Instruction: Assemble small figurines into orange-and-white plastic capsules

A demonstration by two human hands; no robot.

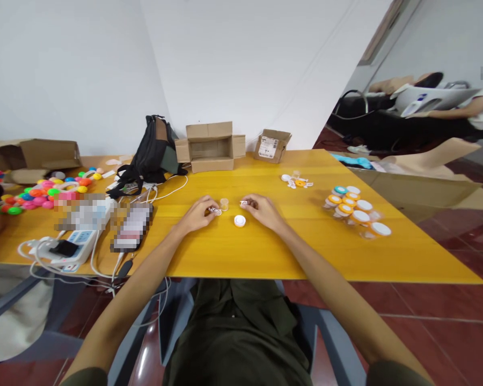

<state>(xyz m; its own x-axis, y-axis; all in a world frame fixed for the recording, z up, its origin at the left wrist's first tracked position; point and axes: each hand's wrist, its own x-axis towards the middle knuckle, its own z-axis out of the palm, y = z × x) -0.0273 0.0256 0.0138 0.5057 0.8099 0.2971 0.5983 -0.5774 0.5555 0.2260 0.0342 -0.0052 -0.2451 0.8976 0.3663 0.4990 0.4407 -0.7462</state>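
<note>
A white-topped, orange-rimmed lid is lying flat on the counter. At its 11 o'clock, a small clear plastic container is resting. One white openwork piece is sitting in the left grip toward 10 o'clock; a second openwork piece is protruding from the right grip, near 12.

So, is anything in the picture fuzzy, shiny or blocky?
In the head view, blocky squares cover the phone screen; the white pieces in the left hand and right hand look too small and soft to make out clearly in that view; low in the head view, a white glare streak shines left of the dark green clothing.
</note>
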